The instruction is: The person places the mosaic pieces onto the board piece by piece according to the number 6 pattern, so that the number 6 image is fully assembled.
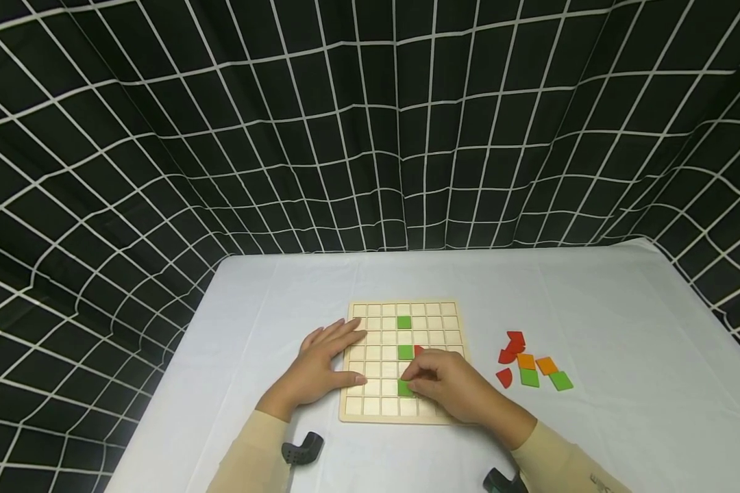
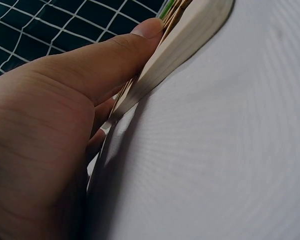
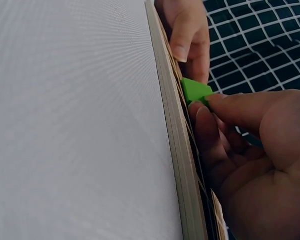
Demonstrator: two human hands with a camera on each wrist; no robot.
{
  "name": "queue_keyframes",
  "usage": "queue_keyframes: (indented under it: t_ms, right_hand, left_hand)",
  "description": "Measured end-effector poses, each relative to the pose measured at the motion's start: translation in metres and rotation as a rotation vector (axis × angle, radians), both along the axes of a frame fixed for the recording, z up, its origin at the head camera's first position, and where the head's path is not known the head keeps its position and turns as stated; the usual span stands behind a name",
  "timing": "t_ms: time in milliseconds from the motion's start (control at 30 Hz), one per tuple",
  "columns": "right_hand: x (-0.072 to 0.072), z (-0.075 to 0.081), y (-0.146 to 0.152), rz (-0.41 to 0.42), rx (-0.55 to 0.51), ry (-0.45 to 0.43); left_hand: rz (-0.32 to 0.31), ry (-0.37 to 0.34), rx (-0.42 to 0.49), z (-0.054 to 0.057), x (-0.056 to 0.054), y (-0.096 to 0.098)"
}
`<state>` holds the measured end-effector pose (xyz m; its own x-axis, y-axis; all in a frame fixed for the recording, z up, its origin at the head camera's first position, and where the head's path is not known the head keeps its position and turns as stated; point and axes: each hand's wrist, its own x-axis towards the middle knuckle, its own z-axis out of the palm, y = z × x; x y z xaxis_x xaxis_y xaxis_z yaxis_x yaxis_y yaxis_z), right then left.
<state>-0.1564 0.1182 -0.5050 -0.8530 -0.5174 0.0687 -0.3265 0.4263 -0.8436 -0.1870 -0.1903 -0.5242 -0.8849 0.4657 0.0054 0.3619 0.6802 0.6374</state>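
Observation:
A light wooden grid board (image 1: 354, 407) lies on the white table. My left hand (image 1: 314, 366) rests along its left side, fingers spread and fairly straight on the squares, thumb over the edge. With thumb and fingertips, my right hand (image 1: 453, 385) pinches a green square tile (image 3: 194, 91), which stands tilted at the board's surface in the right wrist view. Farther up the same column sit a green tile (image 1: 405, 352) and another green tile (image 1: 403, 322). A red piece (image 1: 418, 350) shows beside the middle one, partly hidden by my right hand.
Right of the board lie several loose pieces: red pieces (image 1: 504, 377), orange squares (image 1: 526, 361) and green squares (image 1: 561, 381). Dark wrist bands (image 1: 303, 449) sit at both sleeves. A black curtain (image 1: 370, 130) with a white grid stands behind the table.

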Motion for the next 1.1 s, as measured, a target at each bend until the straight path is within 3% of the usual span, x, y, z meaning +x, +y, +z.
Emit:
queue_keyframes:
  t_ms: [667,1100]
  right_hand:
    - [0.0000,-0.0003,0.0004,-0.024,0.022,0.030]
    - [-0.0017,-0.0003,0.0028,-0.023,0.013,-0.012]
  left_hand:
    - [0.011,-0.015,0.000,0.0005,0.0003,0.0003]
    - [0.001,-0.024,0.003,0.0043,0.0013,0.0009]
